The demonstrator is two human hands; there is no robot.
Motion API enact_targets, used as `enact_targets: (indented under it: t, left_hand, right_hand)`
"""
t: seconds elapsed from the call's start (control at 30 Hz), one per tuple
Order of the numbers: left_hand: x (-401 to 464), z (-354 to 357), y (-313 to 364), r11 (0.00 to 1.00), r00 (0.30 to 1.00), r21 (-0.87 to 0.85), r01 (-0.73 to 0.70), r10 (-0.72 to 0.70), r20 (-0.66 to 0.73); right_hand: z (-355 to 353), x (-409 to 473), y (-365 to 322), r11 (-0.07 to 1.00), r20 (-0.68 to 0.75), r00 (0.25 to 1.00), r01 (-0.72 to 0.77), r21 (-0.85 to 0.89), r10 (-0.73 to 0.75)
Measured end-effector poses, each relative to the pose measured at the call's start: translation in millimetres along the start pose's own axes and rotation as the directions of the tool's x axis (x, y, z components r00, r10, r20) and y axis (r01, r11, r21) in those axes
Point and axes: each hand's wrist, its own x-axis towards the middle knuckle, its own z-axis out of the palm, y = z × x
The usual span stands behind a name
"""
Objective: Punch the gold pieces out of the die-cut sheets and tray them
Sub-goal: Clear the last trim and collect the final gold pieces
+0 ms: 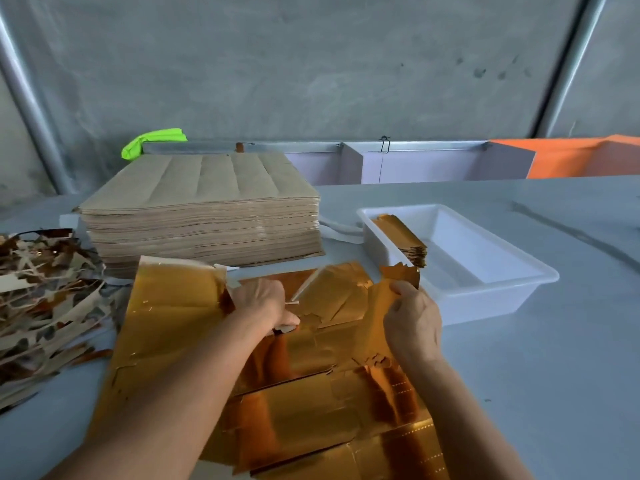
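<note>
Two hands work over a pale grey bench [519,375] that stands against a rough grey wall [311,64]. A metal pipe [31,102] runs slanted on the left of the wall, and another on the right. At the far edge of the bench you see white dividers [415,164], an orange panel [571,157] and a bright green cloth [152,140].

On the bench, far left, stands a thick stack [204,209] of brown sheets. Left of you lies a heap of scrap [41,289], brown and gold strips mixed. On the right stands a white tray [485,271], and a pile of gold pieces [401,233] lies in its left part.

Before you lies the gold sheet [311,393], partly torn, with its far part lifted from the bench.

Your left hand [263,303] is on the middle of the sheet; its fingers are curled down on the foil, but I cannot tell whether they pinch it. Your right hand [412,320] is raised just beside the near corner of the tray. Its fingers [401,289] are together and pinch the torn right edge of the sheet.
</note>
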Motion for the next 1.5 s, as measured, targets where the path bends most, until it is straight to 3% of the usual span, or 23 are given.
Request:
enact_targets:
  t: [0.1, 0.23, 0.3, 0.33, 0.4, 0.47, 0.6, 0.67, 0.7, 0.9, 1.0, 1.07, 1.17, 1.23, 1.3, 1.37, 1.43, 1.5]
  left_hand:
    - [5.4, 6.4, -1.0, 1.0, 0.998, -0.005, -0.024, 0.024, -0.055]
    - [5.0, 10.3, -2.1, 0.991, 0.957, 0.032, -0.131, 0.135, -0.257]
    - [3.6, 8.7, -4.9, 0.973, 0.908, -0.082, -0.215, 0.168, -0.384]
    - [2.6, 6.3, -7.4, 0.937, 0.882, -0.224, -0.27, 0.148, -0.447]
    - [-1.9, -3.0, -15.1, 0.693, 0.868, -0.617, -0.374, 0.027, -0.496]
    - [-10.1, -13.8, -22.9, 0.327, 0.907, -0.866, -0.378, -0.057, -0.418]
    - [-28.5, -29.2, -32.9, -0.234, 0.962, -0.933, -0.272, -0.058, -0.266]
    - [-35.3, -35.7, -35.5, -0.42, 0.97, -0.878, -0.228, -0.019, -0.242]
    - [-39.4, -37.5, -35.5, -0.461, 0.972, -0.863, -0.209, -0.002, -0.234]
    - [-59.0, -29.3, -34.5, -0.239, 0.953, -0.937, -0.254, 0.103, -0.284]
    - [-61.1, -30.9, -42.3, -0.068, 0.948, -0.96, -0.273, 0.153, -0.281]
    - [-55.9, -31.7, -52.5, 0.122, 0.961, -0.957, -0.263, 0.119, -0.249]
    - [-46.5, -32.8, -66.5, 0.452, 0.951, -0.851, -0.267, -0.021, -0.31]
    - [-41.3, -37.9, -75.4, 0.564, 0.91, -0.787, -0.249, -0.142, -0.39]
    - [-39.8, -42.9, -83.4, 0.638, 0.875, -0.733, -0.234, -0.19, -0.445]
    - [-42.9, -41.5, -84.5, 0.772, 0.892, -0.584, -0.248, -0.052, -0.448]
    - [-49.6, -34.2, -84.6, 0.842, 0.898, -0.474, -0.259, 0.029, -0.439]
    - [-54.3, -35.0, -93.6, 0.834, 0.887, -0.518, -0.189, -0.081, -0.454]
  right_hand:
    - [4.3, -1.5, 2.9, 0.999, 0.007, 1.0, -0.013, 0.033, 0.013]
    - [8.0, -1.0, 6.0, 0.991, 0.049, 0.994, -0.098, 0.094, 0.093]
    - [7.1, 0.9, 7.2, 0.978, 0.082, 0.986, -0.157, 0.137, 0.147]
    - [6.2, 2.0, 7.2, 0.971, 0.105, 0.981, -0.18, 0.158, 0.165]
    - [5.3, 4.1, 6.7, 0.962, 0.156, 0.973, -0.201, 0.186, 0.173]
    - [4.5, 5.0, 3.1, 0.957, 0.204, 0.965, -0.205, 0.206, 0.163]
    - [4.2, 1.8, -13.5, 0.873, 0.371, 0.905, -0.343, 0.347, 0.209]
    - [4.3, -5.2, -26.8, 0.797, 0.478, 0.845, -0.453, 0.399, 0.241]
    - [4.8, -8.2, -32.7, 0.756, 0.521, 0.816, -0.502, 0.42, 0.252]
    - [7.9, -8.4, -61.7, 0.516, 0.614, 0.739, -0.654, 0.554, 0.278]
    - [6.9, -8.2, -63.9, 0.479, 0.576, 0.776, -0.62, 0.621, 0.258]
    - [6.3, -5.3, -58.0, 0.582, 0.47, 0.856, -0.499, 0.642, 0.215]
    - [-5.6, 3.4, -42.9, 0.881, 0.169, 0.982, -0.157, 0.447, 0.089]
    - [-18.9, 8.3, -30.8, 0.953, 0.069, 0.998, -0.025, 0.302, 0.004]
    - [-31.1, 10.9, -19.1, 0.973, 0.025, 0.999, 0.015, 0.23, -0.021]
    - [-39.3, 9.4, -10.2, 0.98, -0.024, 1.0, 0.017, 0.197, -0.012]
    - [-44.9, 5.0, -2.1, 0.983, -0.077, 0.996, -0.022, 0.181, 0.037]
    - [-53.7, 3.0, 9.3, 0.975, -0.085, 0.988, -0.108, 0.192, 0.127]
